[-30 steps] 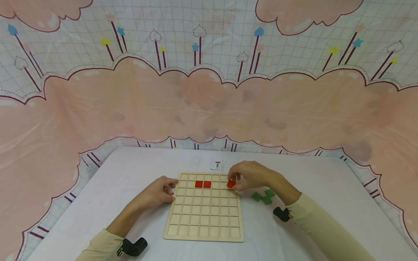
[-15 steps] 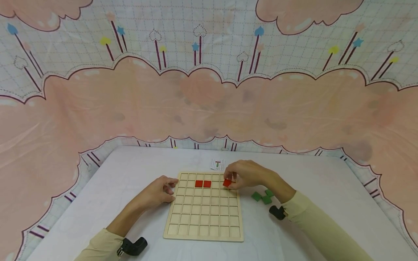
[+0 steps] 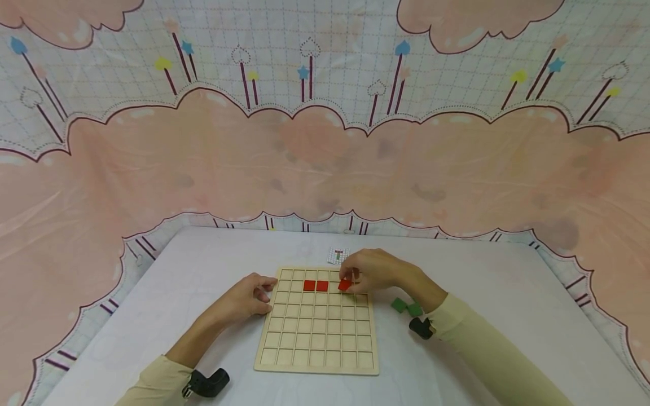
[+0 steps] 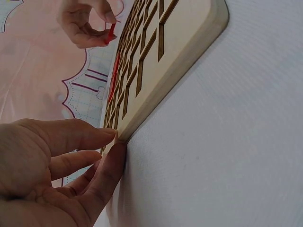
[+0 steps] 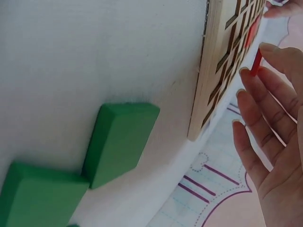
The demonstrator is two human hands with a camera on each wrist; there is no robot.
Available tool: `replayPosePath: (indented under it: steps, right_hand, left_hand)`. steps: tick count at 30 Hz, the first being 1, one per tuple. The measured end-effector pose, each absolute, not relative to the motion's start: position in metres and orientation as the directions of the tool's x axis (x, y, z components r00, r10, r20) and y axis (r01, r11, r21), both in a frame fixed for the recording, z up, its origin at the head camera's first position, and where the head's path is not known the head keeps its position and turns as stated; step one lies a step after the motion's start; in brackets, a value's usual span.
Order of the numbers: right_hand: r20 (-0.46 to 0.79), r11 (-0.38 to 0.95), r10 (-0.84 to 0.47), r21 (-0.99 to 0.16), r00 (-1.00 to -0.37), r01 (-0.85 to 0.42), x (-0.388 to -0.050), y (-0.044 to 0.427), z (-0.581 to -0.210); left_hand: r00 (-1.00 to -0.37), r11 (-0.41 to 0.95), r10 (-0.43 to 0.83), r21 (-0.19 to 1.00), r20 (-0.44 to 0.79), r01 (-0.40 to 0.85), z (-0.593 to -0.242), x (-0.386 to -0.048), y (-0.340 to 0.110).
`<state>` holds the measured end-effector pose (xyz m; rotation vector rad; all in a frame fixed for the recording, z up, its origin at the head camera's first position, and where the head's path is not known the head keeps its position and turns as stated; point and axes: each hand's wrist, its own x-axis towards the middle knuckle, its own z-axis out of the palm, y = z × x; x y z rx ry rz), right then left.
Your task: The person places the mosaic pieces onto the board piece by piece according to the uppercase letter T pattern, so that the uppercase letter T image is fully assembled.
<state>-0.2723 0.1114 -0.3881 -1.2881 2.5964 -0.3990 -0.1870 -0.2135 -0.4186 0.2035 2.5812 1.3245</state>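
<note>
Lowering the red tile [image 3: 345, 285] cleanly seems to call for levelling it first: it tilts over the wooden board [image 3: 317, 343], so its edges are best turned square to the grooves before the pinch loosens. A soft, straight press should serve better than sliding it across the ridges.

The right hand [image 3: 374, 268] holds this tile in a narrow pinch between thumb and fingertips, its remaining fingers spread loosely. To that hand's left, two seated red tiles [image 3: 322, 286] lie side by side in the grid; beyond its fingertips lies a printed card [image 3: 337, 256]. Green tiles [image 3: 414, 309] lie on the worktop [image 3: 228, 249], on the near side of its wrist. The left hand [image 3: 249, 297] is loosely bent, thumb and forefinger apart, both touching the board's left edge; how firmly, I cannot tell.
</note>
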Motion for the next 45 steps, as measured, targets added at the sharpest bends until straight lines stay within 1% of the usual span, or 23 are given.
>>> replayPosePath:
  steps: [7, 15, 24, 45]
  right_hand:
    - [-0.100, 0.590, -0.799, -0.317, -0.593, -0.742, -0.274, 0.102, -0.390]
    - [-0.092, 0.568, -0.818, -0.292, -0.568, -0.770, -0.279, 0.095, -0.397]
    - [-0.102, 0.572, -0.816, -0.277, -0.569, -0.772, -0.278, 0.092, -0.397]
    - [-0.092, 0.581, -0.805, -0.319, -0.586, -0.749, -0.279, 0.094, -0.399]
  left_hand:
    - [-0.964, 0.587, 0.224, 0.809, -0.143, 0.017, -0.420, -0.187, -0.213]
    - [-0.964, 0.586, 0.224, 0.810, -0.145, 0.014, -0.419, -0.185, -0.212]
    - [-0.962, 0.587, 0.235, 0.809, -0.137, 0.028, -0.418, -0.185, -0.212]
    - [-0.966, 0.608, 0.220, 0.794, -0.134, 0.029, -0.417, -0.186, -0.211]
